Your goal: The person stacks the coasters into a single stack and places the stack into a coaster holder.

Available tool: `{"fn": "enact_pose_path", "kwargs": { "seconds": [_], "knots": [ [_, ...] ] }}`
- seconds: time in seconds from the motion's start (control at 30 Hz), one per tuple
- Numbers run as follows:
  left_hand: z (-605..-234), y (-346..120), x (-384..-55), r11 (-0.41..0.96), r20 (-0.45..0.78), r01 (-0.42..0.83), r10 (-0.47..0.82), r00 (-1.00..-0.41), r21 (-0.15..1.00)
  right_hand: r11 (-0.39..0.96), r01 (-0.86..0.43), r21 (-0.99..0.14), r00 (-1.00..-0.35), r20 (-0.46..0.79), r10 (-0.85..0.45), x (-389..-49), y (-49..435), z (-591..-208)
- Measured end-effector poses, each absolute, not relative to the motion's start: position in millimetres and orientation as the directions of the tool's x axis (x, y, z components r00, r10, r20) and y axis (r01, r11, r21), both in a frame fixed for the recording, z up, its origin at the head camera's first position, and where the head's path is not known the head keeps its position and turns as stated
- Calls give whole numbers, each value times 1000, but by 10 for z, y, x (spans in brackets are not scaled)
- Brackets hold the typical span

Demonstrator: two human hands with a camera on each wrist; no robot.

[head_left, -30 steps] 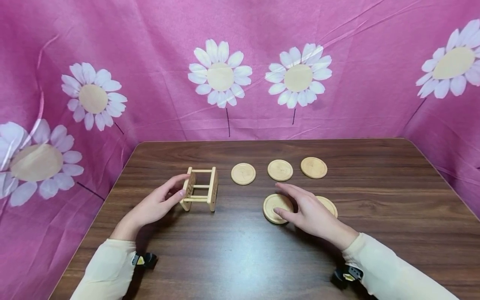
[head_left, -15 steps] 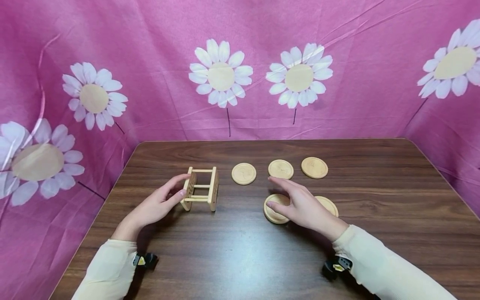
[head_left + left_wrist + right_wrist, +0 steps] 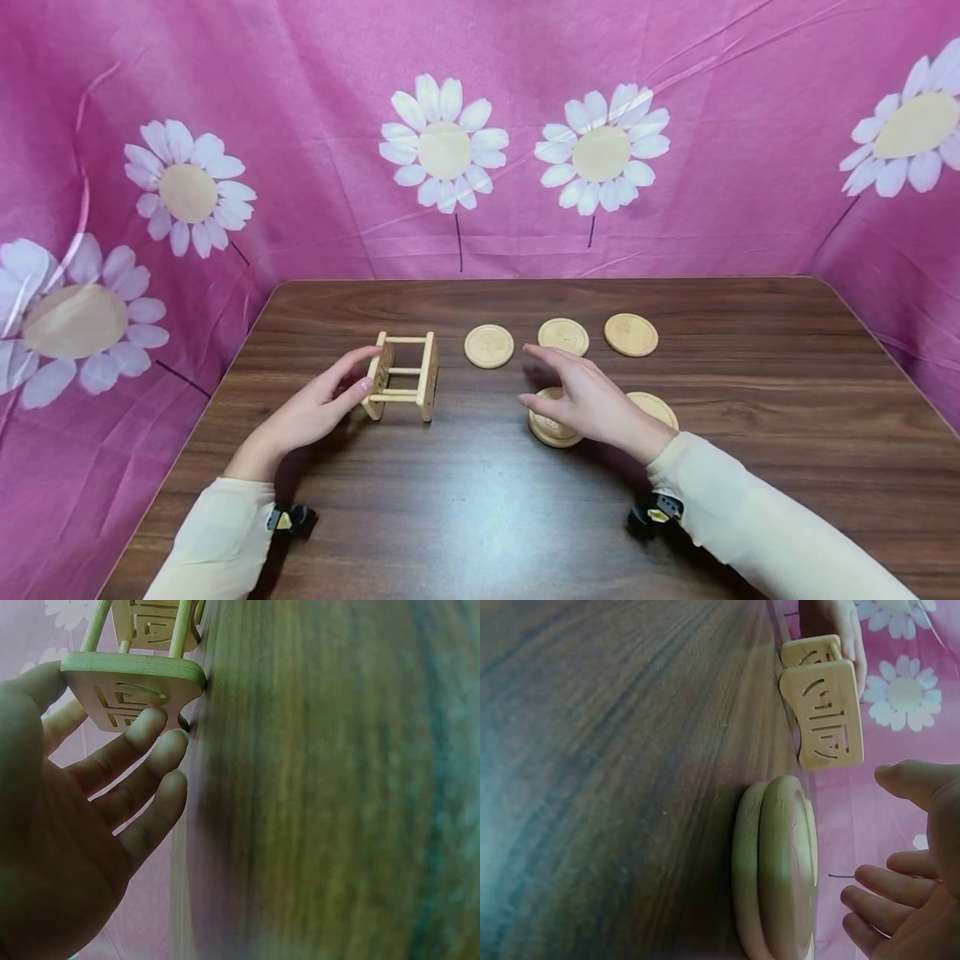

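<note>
My left hand (image 3: 318, 408) holds the near-left side panel of a small wooden coaster rack (image 3: 405, 396), thumb at its front edge and fingers at its back. Cut-out slots show in that panel in the left wrist view. My right hand (image 3: 592, 404) hovers over two stacked round wooden coasters (image 3: 551, 429), thumb and fingers spread with nothing between them. The right wrist view shows the stacked coasters (image 3: 776, 870) below the palm, apart from the fingers. Another coaster (image 3: 658, 408) lies partly hidden behind my right wrist.
Along the back lie three more coasters: one at left (image 3: 489, 346), one in the middle (image 3: 564, 335) and one at right (image 3: 631, 335). The brown wooden table (image 3: 465, 517) ends at a pink flowered cloth (image 3: 517, 242).
My right hand has drawn off the stacked coasters, moving left and slightly up with its thumb lifting away. The left hand and rack have stayed in place.
</note>
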State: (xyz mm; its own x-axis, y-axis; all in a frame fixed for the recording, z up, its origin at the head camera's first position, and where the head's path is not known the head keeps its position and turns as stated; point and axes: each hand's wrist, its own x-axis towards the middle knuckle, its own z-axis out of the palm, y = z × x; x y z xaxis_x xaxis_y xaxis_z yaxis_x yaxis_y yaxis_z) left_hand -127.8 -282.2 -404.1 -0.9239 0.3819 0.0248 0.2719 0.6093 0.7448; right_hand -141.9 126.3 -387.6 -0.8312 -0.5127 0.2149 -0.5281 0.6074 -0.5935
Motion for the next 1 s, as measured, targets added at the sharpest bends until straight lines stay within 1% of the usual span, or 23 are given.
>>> {"fn": "enact_pose_path", "kwargs": {
  "seconds": [0.47,0.63,0.87,1.0],
  "knots": [
    [-4024,-2821,-1257,599,38,277,380,-924,751,645,-515,-565,-835,161,-526,-1588,1134,-3841],
    [-4018,-2825,-1253,593,33,275,385,-922,757,650,-495,-576,-841,131,-525,-1658,1080,-3858],
    [-4011,-2821,-1246,591,28,270,385,-922,760,649,-467,-601,-859,135,-494,-1736,1014,-3927],
    [-4003,-2820,-1243,595,27,271,386,-922,757,665,-431,-610,-873,95,-478,-1777,986,-3942]
  ]
}}
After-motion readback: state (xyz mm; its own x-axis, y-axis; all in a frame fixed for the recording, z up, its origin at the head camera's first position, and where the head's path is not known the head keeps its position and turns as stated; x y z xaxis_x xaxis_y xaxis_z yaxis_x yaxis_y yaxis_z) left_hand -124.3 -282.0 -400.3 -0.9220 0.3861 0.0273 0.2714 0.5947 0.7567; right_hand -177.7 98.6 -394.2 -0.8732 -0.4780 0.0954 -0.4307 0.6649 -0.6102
